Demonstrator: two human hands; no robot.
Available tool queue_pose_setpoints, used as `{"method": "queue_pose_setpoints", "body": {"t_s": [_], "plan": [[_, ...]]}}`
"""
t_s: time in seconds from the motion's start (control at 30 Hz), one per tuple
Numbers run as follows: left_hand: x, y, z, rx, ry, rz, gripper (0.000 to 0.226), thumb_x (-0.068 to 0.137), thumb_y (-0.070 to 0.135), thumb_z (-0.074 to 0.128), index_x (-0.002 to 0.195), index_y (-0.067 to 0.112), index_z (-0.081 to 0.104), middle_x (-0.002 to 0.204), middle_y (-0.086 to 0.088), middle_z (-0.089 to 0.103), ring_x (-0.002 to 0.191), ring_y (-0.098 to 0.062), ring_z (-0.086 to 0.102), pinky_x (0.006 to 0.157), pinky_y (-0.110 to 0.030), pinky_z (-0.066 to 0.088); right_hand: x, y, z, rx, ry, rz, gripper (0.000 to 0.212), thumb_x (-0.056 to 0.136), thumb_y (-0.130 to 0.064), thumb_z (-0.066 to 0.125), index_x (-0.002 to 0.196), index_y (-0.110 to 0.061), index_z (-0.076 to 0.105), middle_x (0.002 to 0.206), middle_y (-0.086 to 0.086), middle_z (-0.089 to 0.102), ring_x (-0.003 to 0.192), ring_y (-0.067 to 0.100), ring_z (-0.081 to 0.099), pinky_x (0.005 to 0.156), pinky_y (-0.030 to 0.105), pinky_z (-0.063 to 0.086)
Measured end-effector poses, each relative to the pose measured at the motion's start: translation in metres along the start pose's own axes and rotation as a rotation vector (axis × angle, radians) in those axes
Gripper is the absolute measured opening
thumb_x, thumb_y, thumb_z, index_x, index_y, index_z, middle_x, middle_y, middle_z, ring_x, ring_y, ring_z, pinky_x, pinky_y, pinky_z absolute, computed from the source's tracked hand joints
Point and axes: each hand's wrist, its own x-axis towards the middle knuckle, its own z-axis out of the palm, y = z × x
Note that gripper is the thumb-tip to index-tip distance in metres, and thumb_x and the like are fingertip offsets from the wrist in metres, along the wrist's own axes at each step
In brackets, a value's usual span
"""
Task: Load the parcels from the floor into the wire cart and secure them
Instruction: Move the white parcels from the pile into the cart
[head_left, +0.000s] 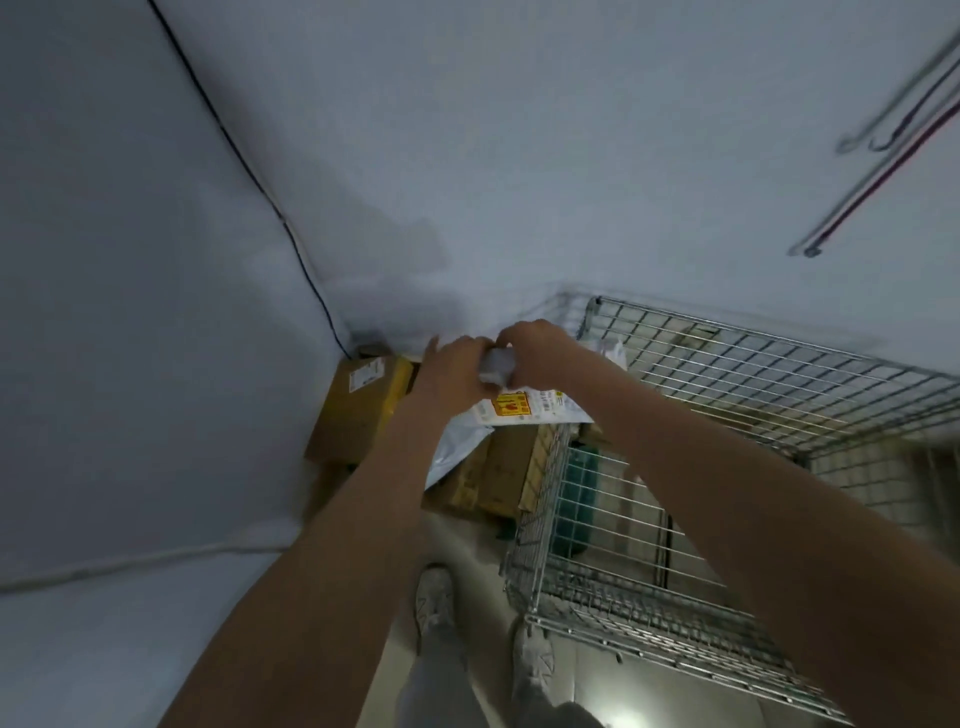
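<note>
Parcels lie heaped on the floor in the far corner, where two pale walls meet, just left of the wire cart (675, 467). One of them, a white plastic mailer (470, 436), is lifted above the heap, close to the cart's left rim. It is soft and crumpled, its top bunched into a wad, and it carries a white shipping label (524, 408) with a yellow and red warning panel and small barcodes. Its lower part hangs down behind the left forearm.

The left hand (457, 364) has its fingers curled round the bunched top of the mailer from the left. The right hand (535, 353) grips the same wad from the right, fingers folded over it, so the two hands nearly touch.

Under the mailer stand brown cardboard boxes. A box on the left (358, 410) sits tight in the corner, bearing a small white label and a band of yellow tape. Nearer boxes (498, 473) press against the cart's left wall.

The cart is a silvery mesh basket, open at the top, with a dark green item (576, 493) low inside it and some pale packages at its far end, blurred.

A thin black cable (249, 176) runs down the wall joint to the corner. Two pale shoes (436, 608) stand on the light floor (472, 540) in the near part of the scene, beside the cart's near corner.
</note>
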Motion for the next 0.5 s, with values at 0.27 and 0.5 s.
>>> {"method": "queue_pose_setpoints", "body": {"t_s": [0.27, 0.5], "plan": [[-0.062, 0.061, -0.002, -0.647, -0.112, -0.168, 0.045, 0.080, 0.038, 0.081, 0.110, 0.009, 0.066, 0.105, -0.002, 0.069, 0.095, -0.020, 0.065, 0.080, -0.035, 0.055, -0.120, 0.035, -0.008, 0.089, 0.474, 0.040, 0.066, 0.084, -0.025, 0.074, 0.144, -0.022, 0.046, 0.148, 0.011, 0.044, 0.141, 0.031, 0.035, 0.118, 0.045, 0.018], [-0.097, 0.093, 0.024, -1.086, -0.201, -0.327, 0.033, 0.087, 0.027, 0.076, 0.115, 0.020, 0.060, 0.114, 0.001, 0.069, 0.096, -0.020, 0.069, 0.084, -0.046, 0.059, -0.209, 0.065, 0.030, 0.630, 0.593, 0.504, 0.064, 0.089, -0.022, 0.071, 0.145, -0.021, 0.040, 0.150, 0.007, 0.038, 0.136, 0.028, 0.041, 0.110, 0.046, 0.042]]}}
